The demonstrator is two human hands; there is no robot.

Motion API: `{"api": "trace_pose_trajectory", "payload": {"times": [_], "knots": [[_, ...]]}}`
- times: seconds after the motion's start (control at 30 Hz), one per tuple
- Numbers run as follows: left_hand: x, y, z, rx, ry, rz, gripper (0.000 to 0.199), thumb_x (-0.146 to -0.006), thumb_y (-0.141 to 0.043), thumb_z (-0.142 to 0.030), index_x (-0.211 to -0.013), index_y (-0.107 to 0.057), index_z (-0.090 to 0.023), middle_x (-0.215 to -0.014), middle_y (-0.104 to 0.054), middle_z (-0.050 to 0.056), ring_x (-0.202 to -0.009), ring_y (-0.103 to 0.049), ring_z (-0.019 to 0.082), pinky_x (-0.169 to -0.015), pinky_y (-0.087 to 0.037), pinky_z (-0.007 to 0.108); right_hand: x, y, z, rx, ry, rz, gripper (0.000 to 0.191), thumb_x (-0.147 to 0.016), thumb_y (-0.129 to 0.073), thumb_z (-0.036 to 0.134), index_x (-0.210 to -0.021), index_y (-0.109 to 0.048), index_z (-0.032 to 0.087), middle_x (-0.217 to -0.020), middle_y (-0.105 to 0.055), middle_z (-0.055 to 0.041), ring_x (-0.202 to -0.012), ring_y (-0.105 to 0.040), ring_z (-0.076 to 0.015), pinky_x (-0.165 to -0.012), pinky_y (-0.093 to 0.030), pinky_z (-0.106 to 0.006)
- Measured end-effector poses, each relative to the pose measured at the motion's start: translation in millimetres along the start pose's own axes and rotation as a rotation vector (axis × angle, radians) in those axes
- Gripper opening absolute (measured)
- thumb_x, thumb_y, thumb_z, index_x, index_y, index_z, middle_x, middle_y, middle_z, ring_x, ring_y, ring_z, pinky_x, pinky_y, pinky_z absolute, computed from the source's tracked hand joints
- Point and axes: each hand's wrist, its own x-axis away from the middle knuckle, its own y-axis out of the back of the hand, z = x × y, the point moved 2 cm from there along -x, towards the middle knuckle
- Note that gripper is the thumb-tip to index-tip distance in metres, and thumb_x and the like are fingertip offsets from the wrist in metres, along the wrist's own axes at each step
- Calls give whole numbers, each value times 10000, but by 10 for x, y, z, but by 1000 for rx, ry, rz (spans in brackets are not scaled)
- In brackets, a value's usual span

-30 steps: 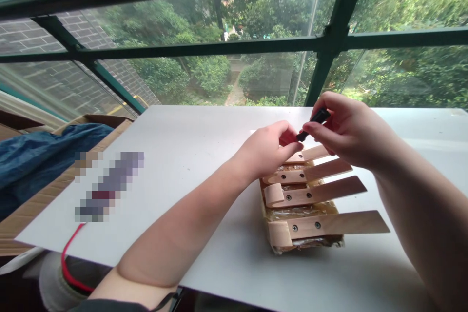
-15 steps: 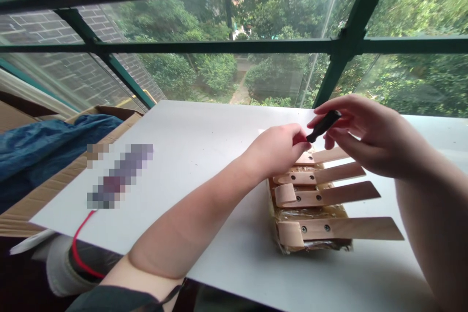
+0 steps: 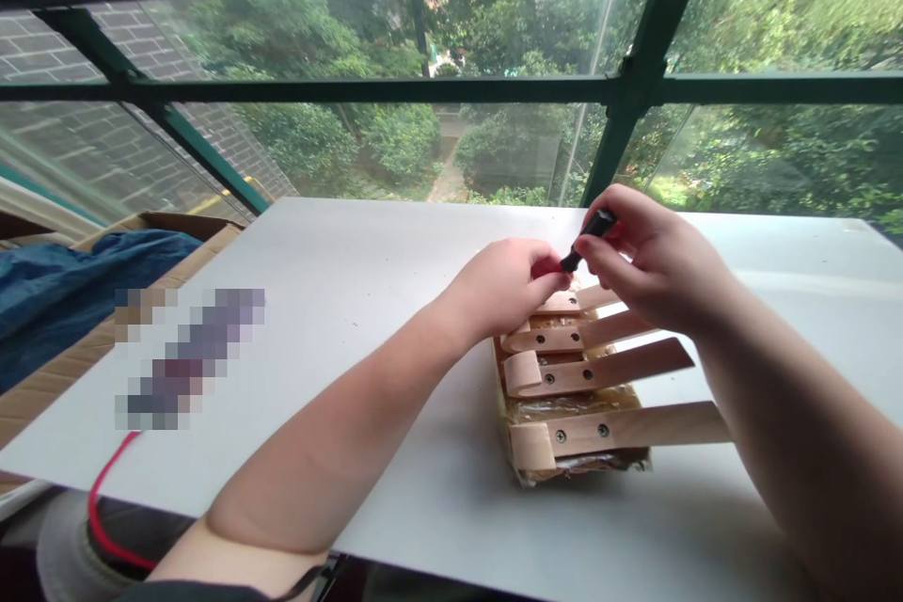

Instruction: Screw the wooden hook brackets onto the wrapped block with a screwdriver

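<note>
A black-handled screwdriver (image 3: pixel 596 226) slants down over the far end of a wrapped block (image 3: pixel 557 407). My right hand (image 3: pixel 656 259) grips its handle between thumb and fingers. Beside it, my left hand (image 3: pixel 504 287) is closed in a pinch around the lower end of the screwdriver; the tip is hidden by those fingers. Several wooden strips, such as the nearest strip (image 3: pixel 663 425), lie across the block, with screw heads showing in them. Each visible left end carries a curled wooden piece (image 3: pixel 532 447).
The block rests on a white tabletop (image 3: pixel 317 301) beside a green-framed window (image 3: pixel 381 92). At left lie a pixelated item (image 3: pixel 198 348) with a red cord (image 3: pixel 102 489) and a cardboard box (image 3: pixel 176 275) holding blue cloth (image 3: pixel 91 268).
My right hand's fingers have closed around the screwdriver handle after being more spread. The whole view has shifted, so the block and hands appear further left. My left hand keeps its pinch.
</note>
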Motion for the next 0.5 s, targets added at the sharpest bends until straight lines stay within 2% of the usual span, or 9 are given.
{"api": "trace_pose_trajectory", "payload": {"times": [0.1, 0.17, 0.27, 0.37, 0.43, 0.5], "knots": [[4, 6, -8, -29, 10, 11, 277, -880, -540, -402, -884, -712, -184, -816, -718, 43, -724, -611, 177, -628, -431, 273, -7, 20, -15, -31, 27, 4, 75, -841, -634, 251, -881, -573, 232, -738, -629, 1, -641, -588, -165, -582, -454, -315], [7, 12, -16, -48, 28, 9, 277, -880, -541, -405, -896, -710, -187, -811, -716, 37, -713, -606, 173, -613, -417, 266, -10, 53, -39, -144, 79, 32, 184, -817, -659, 207, -991, -607, 239, -899, -691, -26, -741, -641, -191, -641, -512, -334], [11, 21, -30, -65, 46, 13, 286, -882, -533, -416, -901, -712, -193, -801, -714, 27, -693, -594, 165, -594, -398, 260, -6, 119, -57, -364, 180, 74, 370, -821, -626, 114, -1167, -615, 245, -1091, -703, -57, -854, -673, -199, -695, -570, -340], [13, 26, -41, -89, 37, 27, 288, -883, -531, -413, -894, -717, -193, -797, -712, 24, -685, -588, 162, -593, -395, 260, -2, 166, -41, -430, 228, 114, 324, -848, -586, 73, -1118, -683, 223, -1001, -707, -38, -731, -661, -145, -647, -579, -305], [14, 24, -38, -92, 34, 30, 285, -882, -533, -415, -899, -717, -198, -798, -714, 22, -689, -594, 166, -599, -403, 262, -4, 178, -26, -374, 213, 117, 260, -854, -606, 99, -1051, -719, 225, -918, -704, -15, -639, -622, -116, -585, -562, -280], [14, 13, -24, -65, 38, 41, 291, -886, -529, -425, -904, -718, -204, -801, -717, 23, -704, -608, 173, -612, -419, 267, -11, 182, -23, -295, 166, 65, 197, -852, -651, 172, -1022, -733, 228, -880, -708, -13, -607, -592, -113, -533, -532, -270]]}}
